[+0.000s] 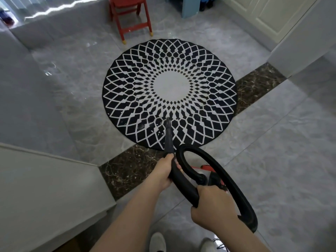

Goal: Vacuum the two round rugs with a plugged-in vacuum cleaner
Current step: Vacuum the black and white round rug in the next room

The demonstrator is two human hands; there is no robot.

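Observation:
A round black-and-white patterned rug (pixel 170 91) lies on the grey marble floor ahead of me. The black vacuum wand (pixel 168 135) points forward, its narrow nozzle tip resting on the rug's near part, among small white specks. My left hand (pixel 164 172) grips the wand's upper part. My right hand (pixel 212 206) grips the black handle end lower down. The black hose (pixel 234 188) loops from the handle out to the right and back. A red and black vacuum body (pixel 213 176) shows partly behind the hose. Only one rug is in view.
A red step stool (pixel 131 17) stands just beyond the rug's far edge. A white wall corner (pixel 45 188) juts in at the left, another wall (pixel 300 51) at the right. A dark marble strip (pixel 258 86) crosses the floor under the rug. My white shoes (pixel 157 241) show at the bottom.

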